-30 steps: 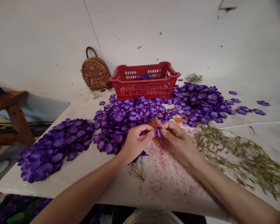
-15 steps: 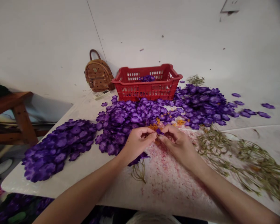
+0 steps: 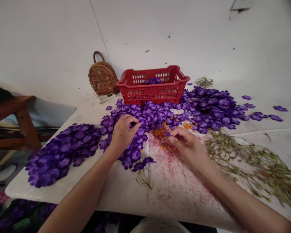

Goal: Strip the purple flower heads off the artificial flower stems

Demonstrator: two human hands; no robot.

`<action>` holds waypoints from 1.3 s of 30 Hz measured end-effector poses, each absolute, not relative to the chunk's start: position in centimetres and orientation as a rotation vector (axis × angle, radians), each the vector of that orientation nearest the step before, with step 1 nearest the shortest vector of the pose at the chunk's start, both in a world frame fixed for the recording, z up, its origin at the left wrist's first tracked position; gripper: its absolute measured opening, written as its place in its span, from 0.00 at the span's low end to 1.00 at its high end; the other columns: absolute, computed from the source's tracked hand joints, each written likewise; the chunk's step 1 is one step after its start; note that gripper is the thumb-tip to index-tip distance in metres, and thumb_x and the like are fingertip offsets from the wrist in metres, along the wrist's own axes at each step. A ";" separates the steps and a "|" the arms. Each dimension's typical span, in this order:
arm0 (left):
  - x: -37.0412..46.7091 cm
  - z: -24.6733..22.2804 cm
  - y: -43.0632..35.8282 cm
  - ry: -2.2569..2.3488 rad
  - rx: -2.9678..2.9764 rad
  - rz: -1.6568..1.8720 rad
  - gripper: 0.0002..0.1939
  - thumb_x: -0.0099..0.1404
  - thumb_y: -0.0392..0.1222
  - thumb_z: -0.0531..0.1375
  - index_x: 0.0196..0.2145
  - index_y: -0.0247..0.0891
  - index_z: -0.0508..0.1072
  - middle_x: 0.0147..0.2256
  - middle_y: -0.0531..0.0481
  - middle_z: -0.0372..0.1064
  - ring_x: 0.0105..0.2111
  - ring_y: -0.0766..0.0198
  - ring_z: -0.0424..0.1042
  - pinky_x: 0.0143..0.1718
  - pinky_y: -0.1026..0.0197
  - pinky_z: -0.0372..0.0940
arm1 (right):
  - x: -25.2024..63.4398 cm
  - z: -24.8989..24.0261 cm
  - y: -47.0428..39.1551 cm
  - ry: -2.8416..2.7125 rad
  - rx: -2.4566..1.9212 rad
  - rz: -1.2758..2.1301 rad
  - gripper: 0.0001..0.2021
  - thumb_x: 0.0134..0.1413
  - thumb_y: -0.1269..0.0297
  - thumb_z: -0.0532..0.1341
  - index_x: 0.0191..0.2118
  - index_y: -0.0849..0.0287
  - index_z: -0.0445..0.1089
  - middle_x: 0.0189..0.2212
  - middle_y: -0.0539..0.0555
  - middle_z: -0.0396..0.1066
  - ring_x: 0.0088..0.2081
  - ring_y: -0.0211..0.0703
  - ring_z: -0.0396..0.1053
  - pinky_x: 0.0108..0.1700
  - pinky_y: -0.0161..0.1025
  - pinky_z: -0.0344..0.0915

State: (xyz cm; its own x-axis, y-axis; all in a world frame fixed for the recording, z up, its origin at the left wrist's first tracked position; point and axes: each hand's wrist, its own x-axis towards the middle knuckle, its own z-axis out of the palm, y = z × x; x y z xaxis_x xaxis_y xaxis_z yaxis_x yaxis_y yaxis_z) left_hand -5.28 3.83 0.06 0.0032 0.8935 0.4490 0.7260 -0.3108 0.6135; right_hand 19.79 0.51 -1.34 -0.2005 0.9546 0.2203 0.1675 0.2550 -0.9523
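Note:
My left hand (image 3: 125, 133) is over the middle pile of purple artificial flower petals (image 3: 128, 152), thumb and forefinger closed near their tips. Whether a petal is between them I cannot make out. My right hand (image 3: 188, 144) pinches a small purple petal piece (image 3: 167, 133) between thumb and fingers. Just beside those fingertips lie orange-yellow flower centres (image 3: 159, 133). Below the hands, a small green stem spray (image 3: 145, 177) lies on the table with purple petals (image 3: 143, 163) at its top.
A red plastic crate (image 3: 152, 94) with some purple petals inside stands at the back. Left of it are a brown backpack (image 3: 103, 79) and a remote control (image 3: 107, 98). More petals are heaped left (image 3: 63, 152) and right (image 3: 210, 106). Green stems (image 3: 254, 165) spread across the right side.
My hands were together at the orange centres with a purple piece between them. The left hand has moved left and away over the petal pile; the right hand stays with the purple piece.

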 end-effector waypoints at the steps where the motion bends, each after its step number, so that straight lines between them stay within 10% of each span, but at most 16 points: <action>1: -5.1 0.1 3.7 1.655 1.952 1.221 0.05 0.63 0.41 0.66 0.31 0.39 0.77 0.30 0.51 0.74 0.30 0.62 0.71 0.38 0.59 0.67 | 19.7 -1.4 0.5 -1.558 -1.052 1.077 0.08 0.60 0.62 0.63 0.29 0.55 0.68 0.26 0.47 0.63 0.29 0.40 0.61 0.34 0.39 0.57; 6: -3.1 0.5 2.5 1.306 1.481 1.141 0.09 0.59 0.45 0.68 0.33 0.38 0.75 0.26 0.52 0.76 0.26 0.62 0.76 0.31 0.62 0.68 | 19.1 -0.8 0.2 -1.306 -0.892 1.385 0.09 0.58 0.59 0.66 0.29 0.54 0.71 0.43 0.52 0.73 0.40 0.43 0.71 0.46 0.44 0.66; 14: -1.5 0.4 1.4 1.186 1.513 1.096 0.08 0.61 0.43 0.66 0.36 0.36 0.79 0.35 0.47 0.81 0.34 0.60 0.81 0.37 0.63 0.72 | 18.9 -1.0 0.0 -1.232 -0.879 1.422 0.12 0.56 0.55 0.69 0.29 0.53 0.70 0.27 0.47 0.64 0.31 0.40 0.62 0.39 0.40 0.60; 39: 0.2 1.1 0.5 1.183 1.084 1.107 0.04 0.59 0.38 0.68 0.30 0.35 0.80 0.26 0.51 0.79 0.27 0.67 0.78 0.33 0.65 0.74 | 18.4 -0.4 -0.8 -1.470 -0.817 1.200 0.04 0.61 0.65 0.65 0.34 0.51 0.75 0.48 0.51 0.80 0.51 0.46 0.76 0.55 0.46 0.70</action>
